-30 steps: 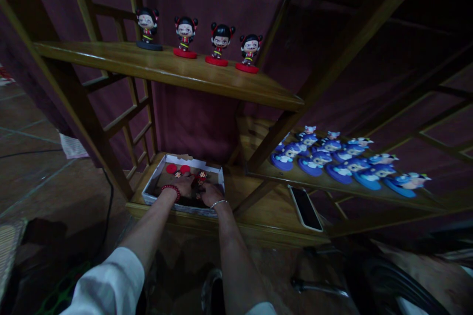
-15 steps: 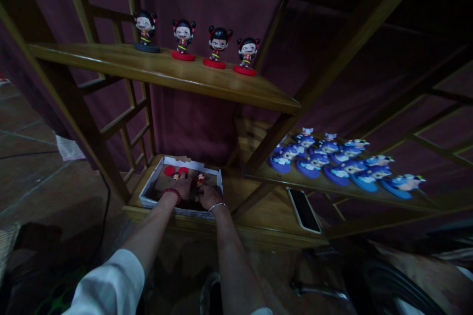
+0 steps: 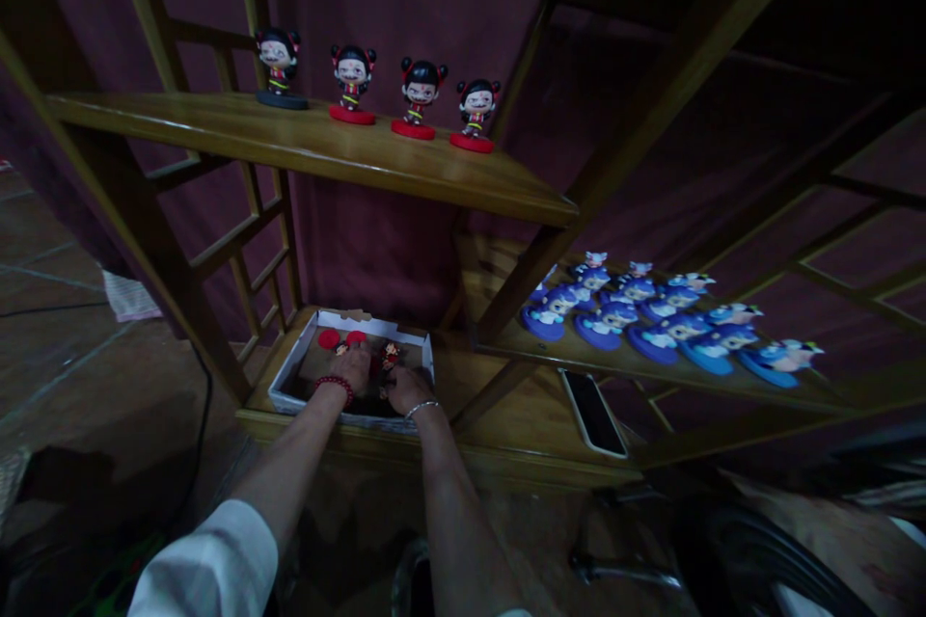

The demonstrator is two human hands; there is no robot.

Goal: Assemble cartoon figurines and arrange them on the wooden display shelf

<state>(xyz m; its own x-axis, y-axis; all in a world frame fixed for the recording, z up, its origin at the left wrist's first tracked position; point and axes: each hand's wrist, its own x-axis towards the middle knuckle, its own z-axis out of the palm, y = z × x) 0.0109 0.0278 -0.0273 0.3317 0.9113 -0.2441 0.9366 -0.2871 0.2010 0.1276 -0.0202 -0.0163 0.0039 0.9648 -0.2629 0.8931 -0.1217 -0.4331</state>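
Both of my hands are down inside a shallow open box [image 3: 285, 384] with a brown inside. My left hand [image 3: 353, 369], with a red bead bracelet, lies palm down with its fingers stretched forward, beside a small dark-haired figurine [image 3: 341, 348] and a red round base [image 3: 357, 338]. Another red round base [image 3: 329, 338] lies farther left. My right hand [image 3: 406, 390], wearing a silver bangle, has its fingers curled down near a red-and-black figurine [image 3: 391, 354]. Whatever lies under its fingertips is dark and too hidden to name.
Above the box, several black-haired figurines [image 3: 419, 94] stand on round bases along a wooden shelf [image 3: 318, 143]. Several blue figurines [image 3: 669, 328] crowd a lower shelf to the right. A phone [image 3: 593, 413] lies on the bottom board. Wooden posts [image 3: 506, 294] frame the space.
The view has shifted slightly. My left hand's fingers look a little closer together, and both hands stay in the box. The figurines on the shelves have not moved.
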